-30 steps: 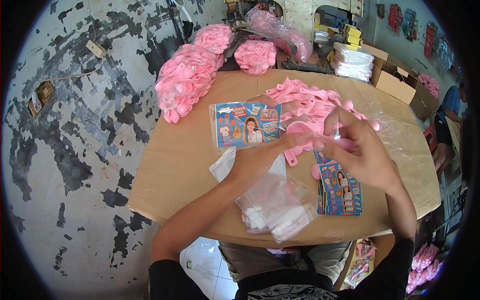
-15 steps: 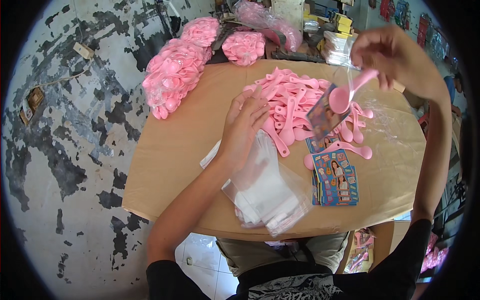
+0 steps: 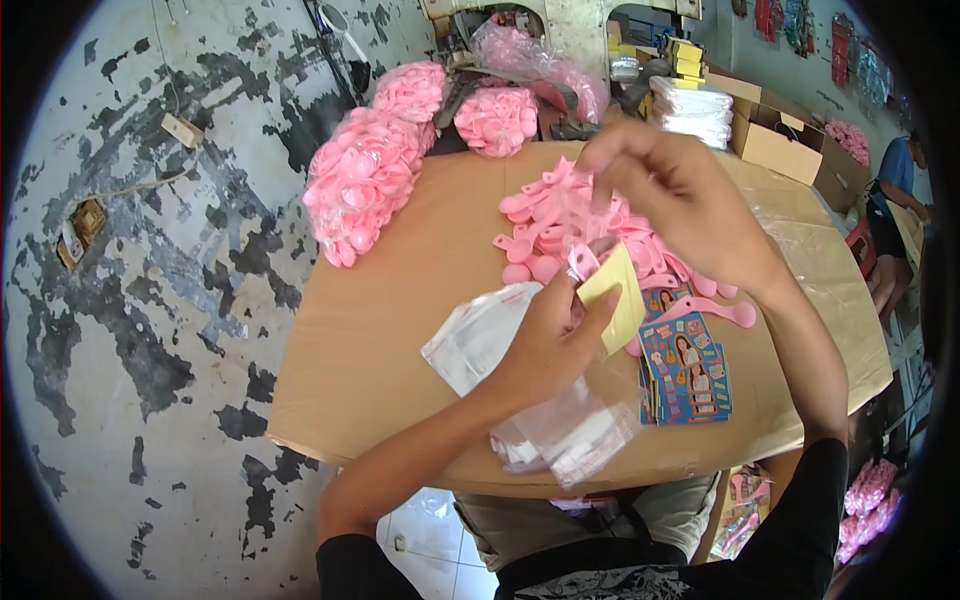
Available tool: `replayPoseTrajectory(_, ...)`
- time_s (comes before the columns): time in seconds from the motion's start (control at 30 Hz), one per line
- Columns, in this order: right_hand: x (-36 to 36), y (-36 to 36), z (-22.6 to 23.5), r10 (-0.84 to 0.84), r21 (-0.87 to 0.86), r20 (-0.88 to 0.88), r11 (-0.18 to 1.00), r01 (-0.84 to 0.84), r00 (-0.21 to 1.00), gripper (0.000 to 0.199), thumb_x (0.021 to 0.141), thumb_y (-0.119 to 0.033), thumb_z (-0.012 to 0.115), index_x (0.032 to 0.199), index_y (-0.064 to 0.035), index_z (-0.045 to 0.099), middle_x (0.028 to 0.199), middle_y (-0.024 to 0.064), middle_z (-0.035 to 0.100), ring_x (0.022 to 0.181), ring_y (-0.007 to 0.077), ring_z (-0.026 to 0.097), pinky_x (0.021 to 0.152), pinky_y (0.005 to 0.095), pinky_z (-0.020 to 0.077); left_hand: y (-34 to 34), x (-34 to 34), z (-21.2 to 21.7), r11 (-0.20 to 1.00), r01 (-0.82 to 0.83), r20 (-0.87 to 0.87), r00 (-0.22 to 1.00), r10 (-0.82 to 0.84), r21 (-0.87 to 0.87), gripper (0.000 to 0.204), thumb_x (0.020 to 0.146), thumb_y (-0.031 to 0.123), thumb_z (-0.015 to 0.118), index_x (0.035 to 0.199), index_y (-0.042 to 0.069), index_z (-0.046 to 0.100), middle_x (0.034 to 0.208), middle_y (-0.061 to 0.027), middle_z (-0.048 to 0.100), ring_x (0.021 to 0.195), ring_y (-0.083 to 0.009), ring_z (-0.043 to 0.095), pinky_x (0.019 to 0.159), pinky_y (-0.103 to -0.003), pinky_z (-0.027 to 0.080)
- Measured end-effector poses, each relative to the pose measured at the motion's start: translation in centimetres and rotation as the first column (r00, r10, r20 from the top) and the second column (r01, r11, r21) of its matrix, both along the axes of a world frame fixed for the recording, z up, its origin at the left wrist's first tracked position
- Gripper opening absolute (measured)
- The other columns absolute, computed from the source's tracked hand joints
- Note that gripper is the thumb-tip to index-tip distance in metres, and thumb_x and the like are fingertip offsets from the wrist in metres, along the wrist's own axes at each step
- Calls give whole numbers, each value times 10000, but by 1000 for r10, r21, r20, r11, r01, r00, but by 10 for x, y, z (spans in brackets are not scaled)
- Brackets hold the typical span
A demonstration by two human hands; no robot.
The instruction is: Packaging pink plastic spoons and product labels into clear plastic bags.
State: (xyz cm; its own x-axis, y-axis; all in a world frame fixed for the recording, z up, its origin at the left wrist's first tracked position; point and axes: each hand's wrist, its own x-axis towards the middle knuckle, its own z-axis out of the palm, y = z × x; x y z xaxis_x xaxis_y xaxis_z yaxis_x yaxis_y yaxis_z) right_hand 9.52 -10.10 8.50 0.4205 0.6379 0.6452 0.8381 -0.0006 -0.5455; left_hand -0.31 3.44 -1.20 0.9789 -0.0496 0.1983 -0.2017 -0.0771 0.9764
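Observation:
My left hand (image 3: 556,338) is closed on a clear plastic bag that holds a pink spoon (image 3: 582,262) and a card with its plain yellow side (image 3: 617,305) showing. Just above it hovers my right hand (image 3: 690,205), its fingers curled in a pinch and blurred; whether a strip of film is between them I cannot make out. Behind both hands lies a pile of loose pink spoons (image 3: 545,212). Flat clear bags (image 3: 560,430) spread out under my left forearm. Beside them sits a stack of blue picture cards (image 3: 688,370), with one pink spoon (image 3: 715,310) lying across its far end.
Bulging bags of pink spoons (image 3: 365,180) stand at the table's (image 3: 350,370) far left. At the back are a machine, a stack of white packets (image 3: 692,112) and a cardboard box (image 3: 775,150). Another person (image 3: 900,180) sits far right. Below the table edge, an open box contains packed spoons (image 3: 745,500).
The bagged spoon and card have passed from my right hand into my left, which has moved right and closed. My right hand has come inward and left. The head view has shifted slightly.

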Motion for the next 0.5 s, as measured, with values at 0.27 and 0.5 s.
replayPoseTrajectory(0.27, 15, -30, -17, 130, -219, -371, 950, -223, 919, 364, 865, -23, 685, 1204, -32, 551, 1041, 25, 632, 817, 49, 568, 648, 216, 478, -5, -7, 1, 946, 266, -3, 962, -272, -183, 410, 986, 105, 516, 1364, 19, 383, 1195, -71, 573, 1060, -127, 590, 887, -286, 504)
replayPoseTrajectory(0.5, 14, -25, -28, -3, -188, 379, 979, 80, 925, 301, 761, -89, 746, 1047, -87, 650, 941, 59, 654, 839, 207, 605, 696, 337, 499, 3, 5, 4, 950, -35, -59, 998, 17, -310, 396, 1047, 235, 364, 1359, -5, 394, 1199, -115, 590, 1129, -235, 605, 891, -369, 529)
